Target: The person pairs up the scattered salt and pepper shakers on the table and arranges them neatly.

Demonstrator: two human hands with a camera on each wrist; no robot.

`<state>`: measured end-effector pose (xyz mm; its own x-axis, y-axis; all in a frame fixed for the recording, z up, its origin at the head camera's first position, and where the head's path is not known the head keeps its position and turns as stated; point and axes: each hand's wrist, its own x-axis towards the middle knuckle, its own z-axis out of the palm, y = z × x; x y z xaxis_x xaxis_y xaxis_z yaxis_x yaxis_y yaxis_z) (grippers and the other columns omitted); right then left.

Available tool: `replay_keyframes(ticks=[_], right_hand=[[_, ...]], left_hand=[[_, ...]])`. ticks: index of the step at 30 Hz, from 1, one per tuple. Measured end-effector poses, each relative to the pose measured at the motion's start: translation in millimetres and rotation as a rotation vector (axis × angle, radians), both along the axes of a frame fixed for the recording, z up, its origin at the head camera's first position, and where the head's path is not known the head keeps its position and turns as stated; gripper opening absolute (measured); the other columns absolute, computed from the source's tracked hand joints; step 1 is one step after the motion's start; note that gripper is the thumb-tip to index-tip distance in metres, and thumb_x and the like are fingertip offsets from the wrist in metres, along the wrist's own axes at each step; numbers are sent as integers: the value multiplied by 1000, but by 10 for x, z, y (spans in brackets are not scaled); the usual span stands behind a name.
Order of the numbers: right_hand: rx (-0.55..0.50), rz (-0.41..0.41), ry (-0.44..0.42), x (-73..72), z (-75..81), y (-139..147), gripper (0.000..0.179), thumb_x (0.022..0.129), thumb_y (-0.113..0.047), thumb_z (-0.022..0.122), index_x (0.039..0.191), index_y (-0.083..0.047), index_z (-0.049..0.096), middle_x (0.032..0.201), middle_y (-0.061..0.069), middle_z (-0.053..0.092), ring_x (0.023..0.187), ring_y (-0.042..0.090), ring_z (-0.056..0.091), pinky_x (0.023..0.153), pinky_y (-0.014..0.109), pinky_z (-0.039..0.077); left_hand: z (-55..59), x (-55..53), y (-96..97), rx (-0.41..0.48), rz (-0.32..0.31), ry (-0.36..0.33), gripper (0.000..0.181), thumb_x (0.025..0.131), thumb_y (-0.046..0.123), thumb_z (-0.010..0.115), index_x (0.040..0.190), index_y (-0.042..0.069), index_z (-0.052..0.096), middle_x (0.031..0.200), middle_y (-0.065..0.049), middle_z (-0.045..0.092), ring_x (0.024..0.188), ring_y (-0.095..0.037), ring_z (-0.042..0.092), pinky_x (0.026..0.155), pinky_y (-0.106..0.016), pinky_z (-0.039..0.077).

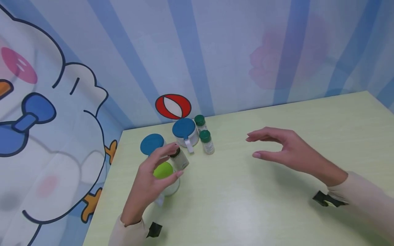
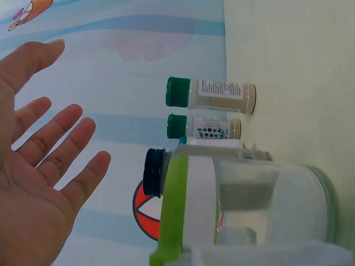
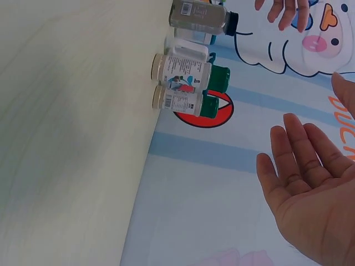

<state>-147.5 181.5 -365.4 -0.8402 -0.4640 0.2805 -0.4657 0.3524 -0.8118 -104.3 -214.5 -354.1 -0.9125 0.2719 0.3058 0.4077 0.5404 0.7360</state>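
Note:
My left hand (image 1: 147, 182) hovers above a clear jar with a lime-green lid (image 1: 163, 170) and a side handle, its thumb and fingers spread apart. Just past the jar stands a black-capped bottle (image 1: 181, 161) with greyish contents. In the left wrist view, the left palm (image 2: 41, 205) holds nothing and is apart from the green-lidded jar (image 2: 175, 205). To the right, above the table, my right hand (image 1: 284, 148) is empty, with a gap between thumb and fingers. The right wrist view shows the right palm (image 3: 316, 194) touching nothing.
Two blue-lidded containers (image 1: 184, 128) stand toward the back left; one has a visible handle. Beside them are two green-capped spice bottles (image 1: 207, 145). A pale wood-look table (image 1: 234, 198) meets a cartoon-printed wall (image 1: 227, 51) at the back and left.

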Motion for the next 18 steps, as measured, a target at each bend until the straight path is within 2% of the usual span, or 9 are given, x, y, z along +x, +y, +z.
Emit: replay_keyframes(ticks=[6, 11, 18], right_hand=[[-22, 18, -33, -59, -34, -89, 45, 90, -24, 79, 131, -34, 63, 127, -12, 67, 121, 8, 61, 104, 22, 46], [-28, 32, -59, -91, -84, -165, 47, 89, -27, 80, 132, -34, 63, 129, -14, 66, 120, 6, 61, 103, 22, 47], [-39, 56, -97, -138, -124, -245, 51, 88, -30, 81, 134, -35, 61, 130, -13, 66, 121, 6, 61, 104, 22, 47]], left_hand=[[-55, 47, -125, 22, 32, 15, 70, 86, 12, 82, 147, 23, 52, 143, 8, 57, 133, -11, 52, 107, -45, 49], [-103, 86, -244, 34, 45, 28, 68, 85, 10, 83, 145, 22, 54, 142, 5, 58, 132, -11, 53, 108, -38, 47], [-173, 113, -357, 14, 118, 7, 71, 83, 11, 84, 145, 24, 52, 144, 9, 55, 135, -10, 49, 112, -42, 45]])
